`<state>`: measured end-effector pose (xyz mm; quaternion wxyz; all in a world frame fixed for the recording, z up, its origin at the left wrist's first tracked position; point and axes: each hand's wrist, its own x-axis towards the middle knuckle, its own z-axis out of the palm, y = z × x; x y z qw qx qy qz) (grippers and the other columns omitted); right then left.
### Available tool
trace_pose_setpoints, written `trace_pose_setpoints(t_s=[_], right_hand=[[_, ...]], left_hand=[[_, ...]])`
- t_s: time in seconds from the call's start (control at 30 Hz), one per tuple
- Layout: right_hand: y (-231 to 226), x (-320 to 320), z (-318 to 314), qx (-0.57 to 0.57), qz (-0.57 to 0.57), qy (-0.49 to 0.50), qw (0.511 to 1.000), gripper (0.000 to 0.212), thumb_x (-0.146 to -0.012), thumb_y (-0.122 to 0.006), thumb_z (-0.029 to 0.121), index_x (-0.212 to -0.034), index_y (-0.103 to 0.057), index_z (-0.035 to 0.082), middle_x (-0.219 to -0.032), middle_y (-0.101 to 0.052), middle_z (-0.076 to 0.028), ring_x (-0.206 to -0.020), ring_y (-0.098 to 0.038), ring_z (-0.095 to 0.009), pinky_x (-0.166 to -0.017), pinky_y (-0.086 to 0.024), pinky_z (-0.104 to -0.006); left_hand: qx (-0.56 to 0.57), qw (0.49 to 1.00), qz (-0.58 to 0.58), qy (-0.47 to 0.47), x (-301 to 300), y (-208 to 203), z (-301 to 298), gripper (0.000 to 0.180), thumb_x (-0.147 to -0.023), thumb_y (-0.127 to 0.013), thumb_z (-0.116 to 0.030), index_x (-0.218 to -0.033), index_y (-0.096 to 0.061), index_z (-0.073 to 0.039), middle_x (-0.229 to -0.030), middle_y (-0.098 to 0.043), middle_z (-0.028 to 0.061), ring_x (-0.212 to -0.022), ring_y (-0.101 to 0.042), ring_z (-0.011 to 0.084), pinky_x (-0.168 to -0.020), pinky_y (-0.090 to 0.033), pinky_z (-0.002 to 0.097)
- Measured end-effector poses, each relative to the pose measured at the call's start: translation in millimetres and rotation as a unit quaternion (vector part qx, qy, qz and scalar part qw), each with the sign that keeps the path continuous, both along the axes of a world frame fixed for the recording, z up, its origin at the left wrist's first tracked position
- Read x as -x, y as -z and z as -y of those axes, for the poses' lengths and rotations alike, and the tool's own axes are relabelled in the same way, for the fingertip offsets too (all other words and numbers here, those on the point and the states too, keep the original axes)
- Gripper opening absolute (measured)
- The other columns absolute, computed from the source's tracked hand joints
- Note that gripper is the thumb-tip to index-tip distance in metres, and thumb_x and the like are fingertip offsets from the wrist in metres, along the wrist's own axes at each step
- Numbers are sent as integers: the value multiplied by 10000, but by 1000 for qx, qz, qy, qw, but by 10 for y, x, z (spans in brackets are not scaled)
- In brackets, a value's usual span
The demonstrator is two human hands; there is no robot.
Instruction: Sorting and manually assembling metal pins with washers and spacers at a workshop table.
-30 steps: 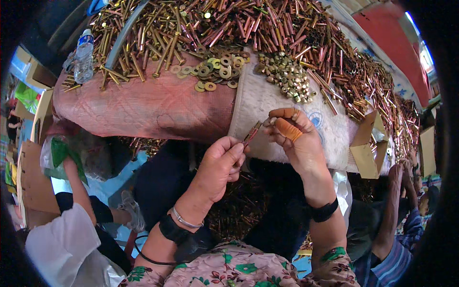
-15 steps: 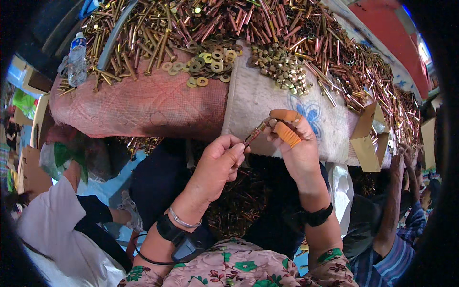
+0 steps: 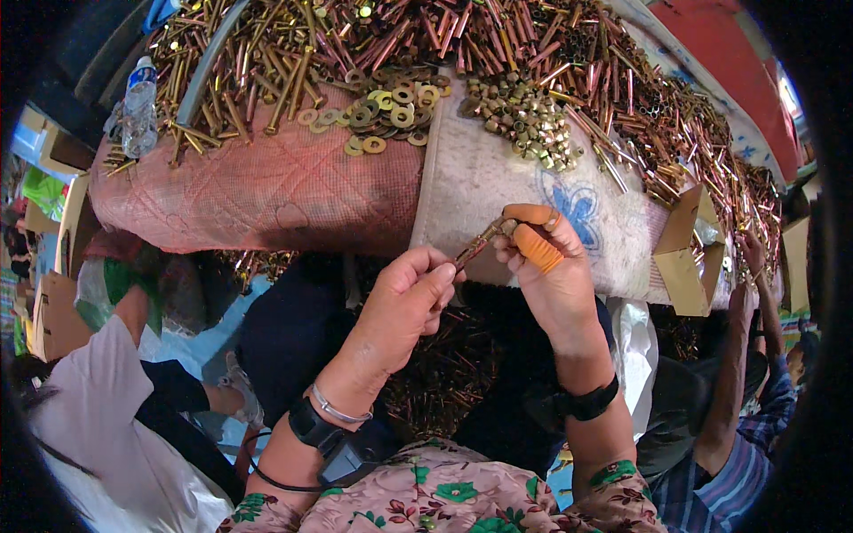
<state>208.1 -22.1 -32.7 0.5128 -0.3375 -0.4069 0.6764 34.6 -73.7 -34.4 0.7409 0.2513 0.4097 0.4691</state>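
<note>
Between my hands an anchor bolt (image 3: 480, 245) with a reddish-brown sleeve slants up to the right. My left hand (image 3: 410, 293) is closed on its lower end, thumb against bent fingers. My right hand (image 3: 555, 275), with orange finger covers on two digits, pinches a small cone-shaped nut (image 3: 508, 227) at the bolt's upper end. The threads under the nut are hidden. Beyond my hands lie a heap of small cone nuts (image 3: 524, 124) and a pile of flat washers (image 3: 391, 115), both on the cloth-covered work surface (image 3: 480, 191).
Loose bolts (image 3: 293, 71) and reddish sleeves (image 3: 604, 80) cover the far side. A water bottle (image 3: 139, 111) stands at far left. An open cardboard box (image 3: 689, 258) sits at right. Co-workers are close by: a pale sleeve (image 3: 102, 382) at left, a forearm (image 3: 733, 364) at right.
My right fingers have shifted slightly around the nut, with the lower orange-covered digit turned. My left hand has barely moved. At right, the co-worker's hand has moved up.
</note>
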Motion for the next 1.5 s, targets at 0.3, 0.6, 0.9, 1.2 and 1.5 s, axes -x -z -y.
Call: trace_pose_setpoints(t_s=[0.3,0.6,0.9,1.2,1.5], right_hand=[[23,-9,18,2,-28,-11,1000,244,-838,-522,-27,-1077,-556,9,-941,-591,-55,-796,-563,-128,-696,-453,-246],[-5,-43,57,35,-72,-12,997,197,-865,-543,62,-1056,-561,14,-928,-598,-62,-800,-551,-137,-714,-445,-255],[45,-126,115,59,-100,-4,993,194,-866,-546,84,-1051,-562,27,-960,-576,-55,-831,-548,-149,-736,-445,-274],[-15,-163,179,49,-37,-20,998,194,-872,-526,66,-1060,-549,25,-895,-575,-51,-773,-545,-147,-699,-444,-265],[-85,-194,189,-80,222,17,971,140,-823,-594,24,-961,-574,34,-841,-570,-11,-732,-527,-91,-661,-432,-214]], left_hand=[[-17,999,-37,4,-14,22,10,132,-903,-498,-187,-906,-512,-55,-629,-400,-54,-469,-279,-1,-401,-215,136],[-11,1000,-28,10,-16,10,18,138,-904,-495,-188,-909,-514,-51,-632,-402,-53,-465,-273,-2,-400,-216,137],[-8,999,-26,23,-44,9,27,135,-899,-503,-188,-910,-515,-54,-627,-404,-54,-463,-272,-1,-406,-208,140],[-12,998,-43,43,-52,-6,37,152,-892,-514,-200,-912,-515,-49,-626,-381,-59,-474,-268,-1,-406,-208,142],[-15,996,-67,63,-48,5,46,152,-892,-514,-200,-904,-518,-49,-632,-391,-56,-490,-286,4,-410,-227,143]])
